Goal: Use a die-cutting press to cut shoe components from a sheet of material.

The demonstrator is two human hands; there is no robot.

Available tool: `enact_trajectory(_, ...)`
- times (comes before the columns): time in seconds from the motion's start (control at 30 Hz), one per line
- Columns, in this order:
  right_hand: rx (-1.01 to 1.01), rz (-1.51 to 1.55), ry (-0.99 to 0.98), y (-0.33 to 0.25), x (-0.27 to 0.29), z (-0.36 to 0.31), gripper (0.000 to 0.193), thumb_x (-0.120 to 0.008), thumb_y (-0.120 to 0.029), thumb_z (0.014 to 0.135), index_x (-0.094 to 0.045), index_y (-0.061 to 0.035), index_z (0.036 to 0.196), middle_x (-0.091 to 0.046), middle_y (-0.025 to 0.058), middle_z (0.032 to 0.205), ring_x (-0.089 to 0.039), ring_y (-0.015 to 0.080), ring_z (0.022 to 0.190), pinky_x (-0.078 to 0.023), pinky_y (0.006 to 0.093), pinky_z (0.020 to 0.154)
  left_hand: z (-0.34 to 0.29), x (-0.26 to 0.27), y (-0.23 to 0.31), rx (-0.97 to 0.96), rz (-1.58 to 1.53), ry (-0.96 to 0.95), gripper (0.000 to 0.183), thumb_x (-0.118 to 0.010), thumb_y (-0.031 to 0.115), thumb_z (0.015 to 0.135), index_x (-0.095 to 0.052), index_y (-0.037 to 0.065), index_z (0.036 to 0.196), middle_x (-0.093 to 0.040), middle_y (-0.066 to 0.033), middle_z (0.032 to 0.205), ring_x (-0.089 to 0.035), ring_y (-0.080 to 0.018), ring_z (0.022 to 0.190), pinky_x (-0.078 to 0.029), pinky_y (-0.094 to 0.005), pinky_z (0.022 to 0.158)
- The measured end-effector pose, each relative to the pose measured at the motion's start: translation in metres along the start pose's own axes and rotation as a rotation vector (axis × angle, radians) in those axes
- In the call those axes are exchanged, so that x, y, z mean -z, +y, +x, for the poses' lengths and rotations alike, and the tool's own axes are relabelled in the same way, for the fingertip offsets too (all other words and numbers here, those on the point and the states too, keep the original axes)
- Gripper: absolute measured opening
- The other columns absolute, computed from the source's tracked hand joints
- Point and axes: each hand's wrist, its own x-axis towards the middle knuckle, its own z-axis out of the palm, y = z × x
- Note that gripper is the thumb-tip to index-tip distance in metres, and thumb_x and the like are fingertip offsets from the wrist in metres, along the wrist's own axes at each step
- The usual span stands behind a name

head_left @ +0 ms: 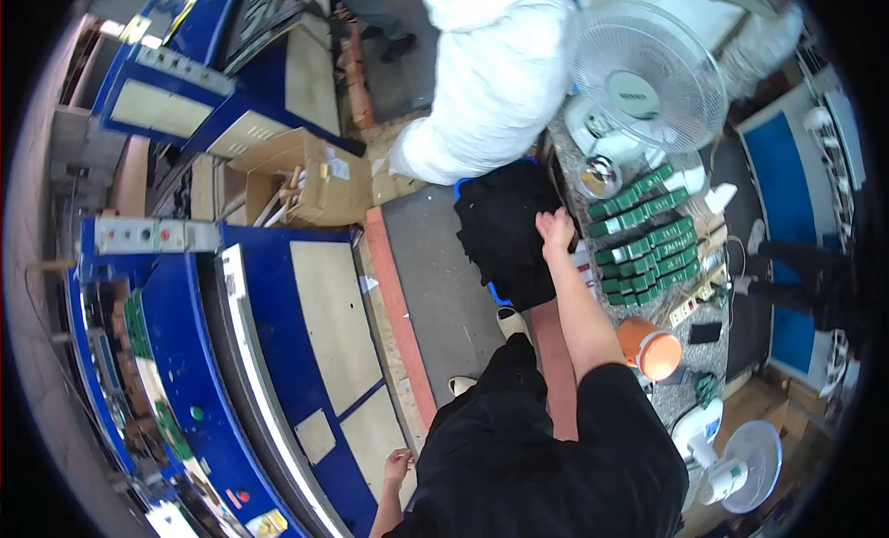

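My right hand [556, 231] reaches forward over the right edge of a pile of black cloth [509, 232], beside the counter. Its fingers are apart and I see nothing held in them; whether they touch the cloth I cannot tell. The black cloth rests in a blue container [501, 294], of which only bits of the rim show. Low at my left side hangs my left hand [398, 464], its fingers loosely bent and apart, with no object visible in it. It is nearest to the blue machine's pale side panel [378, 441].
A stone-topped counter [662, 399] at right bears bundled green pieces [648, 260], an orange jug [648, 348] and a large fan [639, 84]. Blue machines [278, 297] line the left. An open cardboard box [319, 181] and a big white sack [500, 66] stand ahead.
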Motion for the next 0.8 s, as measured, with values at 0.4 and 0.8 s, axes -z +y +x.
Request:
enact_trajectory(0.4,-0.153,-2.014,-1.016,0.196,0.213,-0.223,0.026,-0.062,-0.023,0.078,-0.072,-0.0033,0.092,-0.071,0.0196,0.092,-0.067,0.0334,0.094,-0.051,0.0421,0.085,0.006,0.018,-0.145,-0.017,-0.343,0.318,0.017,-0.061,0.013,0.087,-0.066,0.003,0.099,-0.069,-0.0065,0.084,-0.063,-0.0172,0.072,-0.052,-0.0326,0.067)
enact_trajectory(0.8,0.195,-1.777,-1.189,0.349,0.069,-0.391,0.019,-0.052,-0.017,0.09,-0.063,-0.0014,0.093,-0.062,0.0066,0.071,-0.058,0.014,0.059,-0.046,0.029,0.053,0.03,0.289,-0.254,-0.343,-0.142,1.401,0.03,-0.063,0.022,0.087,-0.062,0.008,0.113,-0.058,-0.0146,0.112,-0.051,-0.0324,0.11,-0.037,-0.046,0.096)
